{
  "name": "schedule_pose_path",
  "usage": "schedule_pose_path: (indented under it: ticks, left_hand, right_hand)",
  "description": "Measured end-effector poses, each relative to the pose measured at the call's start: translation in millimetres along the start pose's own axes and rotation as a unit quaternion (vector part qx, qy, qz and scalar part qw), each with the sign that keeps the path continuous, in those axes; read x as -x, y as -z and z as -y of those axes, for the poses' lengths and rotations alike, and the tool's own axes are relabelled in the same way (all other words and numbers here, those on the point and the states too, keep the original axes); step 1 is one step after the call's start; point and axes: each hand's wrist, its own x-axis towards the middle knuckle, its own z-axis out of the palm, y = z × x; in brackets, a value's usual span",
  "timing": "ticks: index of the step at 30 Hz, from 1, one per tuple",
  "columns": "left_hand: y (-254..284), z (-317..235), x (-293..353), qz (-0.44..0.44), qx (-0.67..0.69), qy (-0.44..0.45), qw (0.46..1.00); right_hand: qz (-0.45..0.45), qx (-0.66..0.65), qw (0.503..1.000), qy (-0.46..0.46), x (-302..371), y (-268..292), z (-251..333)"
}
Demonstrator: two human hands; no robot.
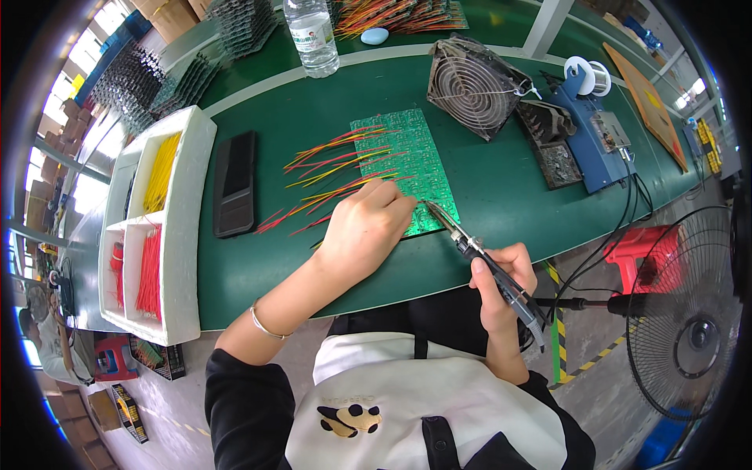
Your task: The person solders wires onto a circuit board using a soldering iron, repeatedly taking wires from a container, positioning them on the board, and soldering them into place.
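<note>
A green circuit board panel [423, 149] lies on the green table, with several red and yellow wires [333, 157] fanning out from it to the left. My left hand [366, 223] rests over the board's near left part, its fingers pinched together at the surface. What sits between those fingertips is hidden; a short yellow wire end shows beside the wrist. My right hand [492, 301] is closed around a soldering iron [513, 294]. The iron slants up and left, its tip close to my left fingertips at the board's near right part.
Left of the board lie a black phone [236, 184] and a white foam box [182, 258] of yellow and red wires. Beyond stand a water bottle [313, 43], a small square fan [474, 86] and a blue soldering station [591, 137] with a solder spool [597, 78]. A floor fan [693, 333] stands right.
</note>
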Motion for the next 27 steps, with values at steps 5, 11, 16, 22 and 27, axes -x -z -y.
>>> schedule_pose_path:
  ticks: [5, 11, 16, 22, 27]
  left_hand:
    - [1, -1, -1, 0.007, -0.012, -0.004, 1.0]
    - [0, -2, 0, 0.022, -0.028, 0.002, 0.999]
    - [-1, -2, -1, 0.019, -0.024, 0.001, 1.0]
    - [3, 2, 3, 0.039, -0.041, 0.015, 0.998]
    - [48, -1, 2, -0.051, -0.058, 0.067, 0.995]
  right_hand:
    - [0.005, 0.02, 0.999, 0.047, 1, -2, -1]
    - [-0.007, -0.006, 1.0, 0.02, 2, 2, -1]
    - [-0.063, -0.089, 0.994, 0.026, -1, 7, 0]
    - [-0.066, -0.113, 0.991, 0.019, -3, 3, -2]
    - [-0.097, -0.103, 0.989, 0.03, -3, 7, -2]
